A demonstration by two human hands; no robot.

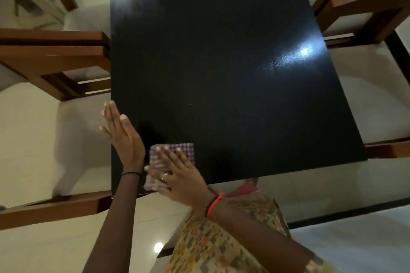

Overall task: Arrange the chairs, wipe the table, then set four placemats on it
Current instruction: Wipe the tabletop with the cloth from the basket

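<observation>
The table (221,62) is a big black rectangle. Its top is smooth and shiny, with fine lines like wood grain where the lights bounce off it.

A small cloth (182,149) lies on the table near the corner closest to the person, on the left side. It is soft and folded, with tiny red and white checks. One end of it hangs a little over the near edge.

The right hand (177,175) lies flat on top of the cloth. Its fingers are straight and a little spread, and they press the cloth down. One finger has a thin ring (163,176). A red thread (214,204) goes round that wrist.

The left hand (124,137) is at the left edge of the table, just beside the cloth. Its fingers are straight and close together, and it holds nothing. The thumb is over the black top. I cannot tell if the hand pushes on the edge. A thin black band (131,173) goes round that wrist.

A left chair (55,55) stands close against the table. It has thick, square brown wood bars and a soft white seat (84,139). A right chair (363,6) of the same kind stands on the other side.

The person wears a dress (221,239) with little colored blocks. The floor (44,250) is pale and glossy.
</observation>
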